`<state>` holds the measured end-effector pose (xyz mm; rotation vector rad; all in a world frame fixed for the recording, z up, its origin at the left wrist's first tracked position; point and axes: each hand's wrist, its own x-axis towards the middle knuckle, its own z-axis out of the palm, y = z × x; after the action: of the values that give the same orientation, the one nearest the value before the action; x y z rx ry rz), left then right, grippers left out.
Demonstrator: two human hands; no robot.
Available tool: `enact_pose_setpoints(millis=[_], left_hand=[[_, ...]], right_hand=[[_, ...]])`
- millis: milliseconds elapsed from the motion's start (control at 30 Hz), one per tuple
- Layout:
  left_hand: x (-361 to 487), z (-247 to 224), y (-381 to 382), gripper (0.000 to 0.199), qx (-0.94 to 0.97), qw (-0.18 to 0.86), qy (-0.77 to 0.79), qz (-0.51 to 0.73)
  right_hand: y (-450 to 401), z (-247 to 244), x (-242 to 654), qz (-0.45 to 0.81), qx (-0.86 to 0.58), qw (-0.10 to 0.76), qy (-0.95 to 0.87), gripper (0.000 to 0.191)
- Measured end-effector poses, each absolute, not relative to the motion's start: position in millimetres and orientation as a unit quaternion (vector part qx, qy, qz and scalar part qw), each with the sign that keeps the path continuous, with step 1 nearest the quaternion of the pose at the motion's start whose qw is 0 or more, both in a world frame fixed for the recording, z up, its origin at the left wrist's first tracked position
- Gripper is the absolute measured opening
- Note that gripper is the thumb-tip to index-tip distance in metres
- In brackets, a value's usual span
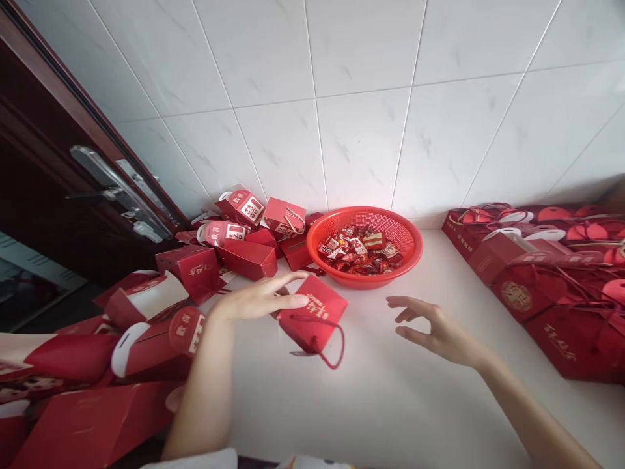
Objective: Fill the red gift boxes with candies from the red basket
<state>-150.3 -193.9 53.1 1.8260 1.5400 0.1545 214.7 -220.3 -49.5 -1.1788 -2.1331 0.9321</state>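
My left hand (pixel 267 296) grips a small red gift box (pixel 317 309) with gold lettering, thumb on its face and fingers behind it. A dark red cord handle (pixel 336 355) loops from the near end of the box, which is tilted above the white counter (pixel 371 404). To its right, my right hand (pixel 432 329) hovers with nothing in it, fingers apart and slightly curled. Just beyond both hands sits a red plastic basket (pixel 364 280) with many wrapped candies (pixel 361 251) inside.
Many red boxes (pixel 247 257) lie jumbled along the left, some with white-lined flaps standing up. A big red carton (pixel 522 326) holding more boxes stands on the right. White wall tiles (pixel 361 143) rise behind. At the left is a dark door with a metal handle (pixel 114 185).
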Motion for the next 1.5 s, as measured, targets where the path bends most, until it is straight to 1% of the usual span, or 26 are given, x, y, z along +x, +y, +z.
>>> enact_pose_setpoints(millis=[133,200,233,300,467,533,633,700,767,867,933,1000,1067,1167,1200,1233,1367,1433,1500], left_hand=[[-115,38,-178,0.057,0.724,0.395,0.555,0.103],[-103,24,-171,0.048,0.735,0.440,0.507,0.097],[-99,17,-169,0.048,0.735,0.458,0.492,0.095],[-93,5,-168,0.051,0.717,0.479,0.496,0.097],[-90,-2,-180,0.068,0.622,0.566,0.539,0.040],[-93,0,-187,0.067,0.644,0.543,0.536,0.051],[-97,4,-195,0.061,0.738,0.401,0.536,0.084],[-98,5,-198,0.062,0.775,0.316,0.543,0.067],[-98,5,-199,0.064,0.787,0.283,0.545,0.056],[-95,1,-195,0.060,0.805,0.291,0.507,0.104],[-92,-1,-192,0.055,0.818,0.302,0.467,0.147],[-88,-4,-189,0.047,0.820,0.309,0.448,0.177],[-86,-6,-187,0.039,0.808,0.314,0.455,0.202],[-85,-9,-185,0.040,0.786,0.302,0.480,0.246],[-85,-11,-184,0.040,0.781,0.296,0.486,0.259],[-86,-12,-184,0.038,0.776,0.293,0.491,0.268],[-88,-21,-181,0.029,0.752,0.318,0.510,0.271],[-89,-26,-179,0.026,0.740,0.313,0.526,0.279],[-91,-31,-177,0.023,0.733,0.296,0.533,0.302]], right_hand=[[-235,-44,181,0.264,-0.364,0.350,-0.822,0.070],[-244,-38,164,0.233,-0.350,0.350,-0.837,0.077],[-248,-35,157,0.225,-0.349,0.343,-0.843,0.079],[-252,-33,145,0.219,-0.351,0.322,-0.851,0.075],[-242,-37,134,0.256,-0.403,0.310,-0.822,0.051],[-235,-39,136,0.292,-0.438,0.302,-0.795,0.046],[-227,-43,139,0.319,-0.474,0.280,-0.771,0.044],[-224,-45,141,0.294,-0.491,0.275,-0.773,0.043],[-224,-48,141,0.248,-0.495,0.292,-0.780,0.040],[-225,-50,138,0.217,-0.463,0.338,-0.790,0.034],[-226,-50,137,0.243,-0.430,0.351,-0.795,0.031],[-226,-50,136,0.282,-0.408,0.352,-0.794,0.032],[-226,-50,137,0.307,-0.403,0.353,-0.787,0.032],[-228,-49,140,0.314,-0.384,0.359,-0.790,0.021],[-229,-49,141,0.312,-0.371,0.361,-0.797,0.020],[-230,-49,141,0.306,-0.360,0.362,-0.803,0.022],[-230,-50,141,0.266,-0.346,0.358,-0.825,0.046],[-230,-51,141,0.219,-0.329,0.379,-0.837,0.046],[-230,-53,141,0.139,-0.292,0.411,-0.853,0.037]])
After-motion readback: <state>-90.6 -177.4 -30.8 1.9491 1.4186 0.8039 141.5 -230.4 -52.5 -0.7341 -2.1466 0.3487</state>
